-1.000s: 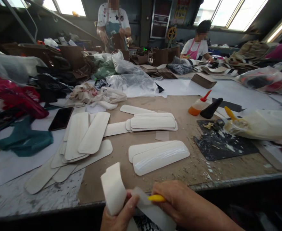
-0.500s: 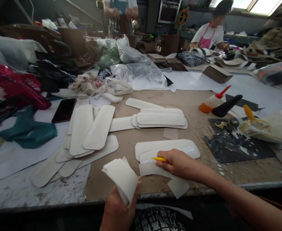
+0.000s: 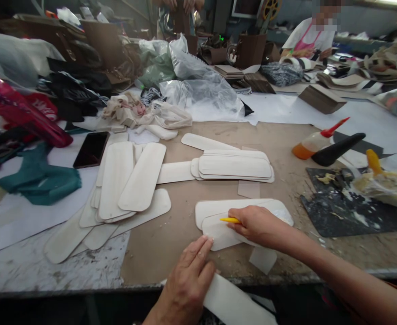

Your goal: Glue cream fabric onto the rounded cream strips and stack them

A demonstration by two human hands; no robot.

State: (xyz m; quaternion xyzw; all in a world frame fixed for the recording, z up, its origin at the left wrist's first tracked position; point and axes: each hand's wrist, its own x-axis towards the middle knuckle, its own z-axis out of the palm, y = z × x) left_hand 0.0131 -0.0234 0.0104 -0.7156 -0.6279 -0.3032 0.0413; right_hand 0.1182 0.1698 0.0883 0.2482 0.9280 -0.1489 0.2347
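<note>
Head view; clock directions are taken from the right hand. The right hand (image 3: pixel 254 225) is clenched around a yellow tool (image 3: pixel 230 220), whose pointed end faces 9 o'clock; its type cannot be determined. This hand is positioned over an overlapping pair of white panels (image 3: pixel 215 225) on brown board (image 3: pixel 164 243), which covers part of the worktop (image 3: pixel 86 275). Another pale piece (image 3: pixel 220 243) shows at the pair's near edge, partly hidden by the right hand.

The left hand (image 3: pixel 190 275), at 8 o'clock, has its fingers extended, the fingertips at that piece's left end. A long white strip (image 3: pixel 237 302) emerges from its thumb side beyond the near edge of the worktop; whether the hand grips the strip cannot be told.

A neat stack of white panels (image 3: pixel 235 166) lies at 11 o'clock. A looser, fanned pile of similar panels (image 3: pixel 140 180) lies toward 10 o'clock, with a dark phone (image 3: pixel 90 150) farther out. A red-tipped bottle (image 3: pixel 307 145) containing orange liquid is noted at 1 o'clock. A stained black mat (image 3: pixel 337 214) lies between 2 and 3 o'clock. A co-worker in a pink apron (image 3: pixel 307 40) is at 1 o'clock, well apart.
</note>
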